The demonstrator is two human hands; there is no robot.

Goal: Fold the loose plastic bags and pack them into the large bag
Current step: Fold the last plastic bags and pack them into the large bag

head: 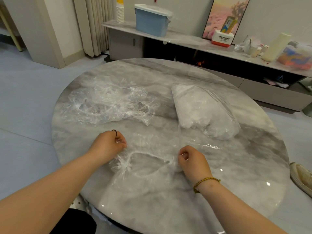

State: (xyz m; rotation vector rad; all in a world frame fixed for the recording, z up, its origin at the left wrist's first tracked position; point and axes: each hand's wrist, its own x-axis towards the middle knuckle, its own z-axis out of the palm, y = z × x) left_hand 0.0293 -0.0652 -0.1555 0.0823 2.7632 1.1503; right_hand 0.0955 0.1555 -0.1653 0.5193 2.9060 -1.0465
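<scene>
Both hands, left hand (108, 144) and right hand (192, 159), pinch one clear plastic bag (146, 162) flat on the table (168, 208). Loose bags (108, 102) lie beyond.

Round grey marble table (168, 208) on pale blue-grey floor (25, 115). Low marble-topped sideboard (185, 42) along white wall (189, 10). Beige curtain (96, 26) far left. Framed pink picture (222, 12) leaning.

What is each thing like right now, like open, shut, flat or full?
Flat bag, spread on the table between the hands.
Left hand, pinching its left edge.
Right hand, pinching its right edge.
Pile, crumpled, not yet folded.
Large bag, lying on its side, stuffed with white plastic.
Blue box, lid on.
</scene>
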